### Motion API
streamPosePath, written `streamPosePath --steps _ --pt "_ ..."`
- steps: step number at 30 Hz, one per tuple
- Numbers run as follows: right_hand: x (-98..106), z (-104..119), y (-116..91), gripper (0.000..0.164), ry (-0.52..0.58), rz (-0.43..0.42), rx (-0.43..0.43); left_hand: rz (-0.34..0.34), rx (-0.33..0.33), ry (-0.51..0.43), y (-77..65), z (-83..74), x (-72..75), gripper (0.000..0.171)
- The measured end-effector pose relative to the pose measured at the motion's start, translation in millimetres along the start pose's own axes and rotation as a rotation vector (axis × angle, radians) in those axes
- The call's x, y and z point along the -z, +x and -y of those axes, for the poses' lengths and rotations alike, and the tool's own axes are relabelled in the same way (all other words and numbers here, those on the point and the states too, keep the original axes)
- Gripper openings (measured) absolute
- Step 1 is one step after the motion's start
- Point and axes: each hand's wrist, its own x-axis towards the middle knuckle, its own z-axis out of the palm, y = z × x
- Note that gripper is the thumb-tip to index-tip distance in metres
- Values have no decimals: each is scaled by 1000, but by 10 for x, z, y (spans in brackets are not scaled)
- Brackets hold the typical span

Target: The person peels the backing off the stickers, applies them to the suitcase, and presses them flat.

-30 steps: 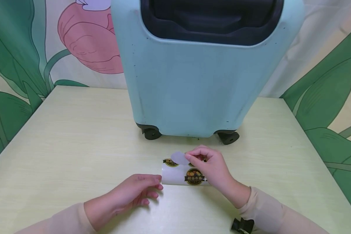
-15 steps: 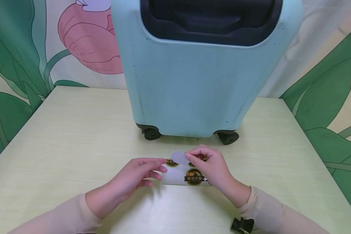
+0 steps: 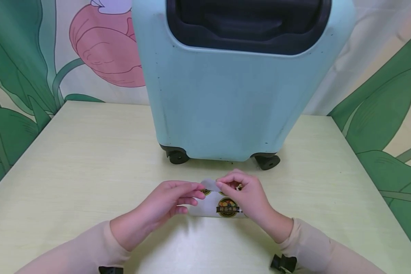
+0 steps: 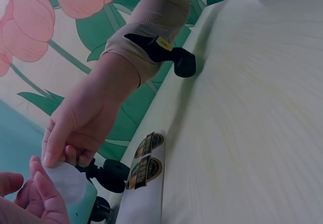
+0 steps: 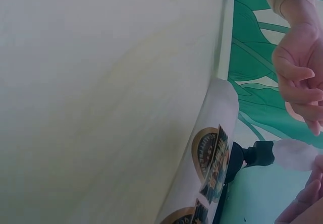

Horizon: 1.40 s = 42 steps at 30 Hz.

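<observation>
My right hand (image 3: 244,195) pinches a thin round sticker (image 3: 210,185) at its right edge, between thumb and index finger. The sticker's plain whitish side faces up in the head view. From the left, my left hand (image 3: 169,199) reaches close, its fingers loosely bent and overlapping the sticker's left edge in that view. In the right wrist view a gap shows between the left hand (image 5: 303,77) and the sticker (image 5: 294,155). Below both hands a white sticker roll (image 3: 205,205) lies on the table, printed with round black-and-gold fruit labels (image 3: 227,207). The right hand covers the roll's right end.
A light blue suitcase (image 3: 222,102) with black wheels (image 3: 268,162) stands upright just behind the roll. The pale wooden table (image 3: 72,171) carries everything. Behind it hangs a backdrop (image 3: 106,49) painted with flowers and leaves. A black wrist camera (image 3: 283,263) sits on the right sleeve.
My left hand has risen from the roll's left edge and moved right and away from me, up to the sticker. The right hand has stayed nearly still, keeping its pinch.
</observation>
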Motion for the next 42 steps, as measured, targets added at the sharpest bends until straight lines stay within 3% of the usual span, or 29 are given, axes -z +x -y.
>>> streamPosePath --steps 7,16,22,27,35,42 --pt "-11 -13 -10 9 -80 -16 176 9 3 -31 10 -3 -22 39" --pt "-37 -46 3 17 -182 -27 534 11 16 -36 43 23 -34 38" --pt "-29 -62 14 3 -364 -40 684 -6 16 -13 65 42 -43 31" --pt "-23 -45 27 4 -505 -57 817 -30 6 19 83 59 -44 28" --pt "-31 13 14 4 -630 -36 912 -82 12 72 124 72 -52 26" --pt "-41 35 -1 6 -682 -8 925 -98 -4 135 131 82 -50 23"
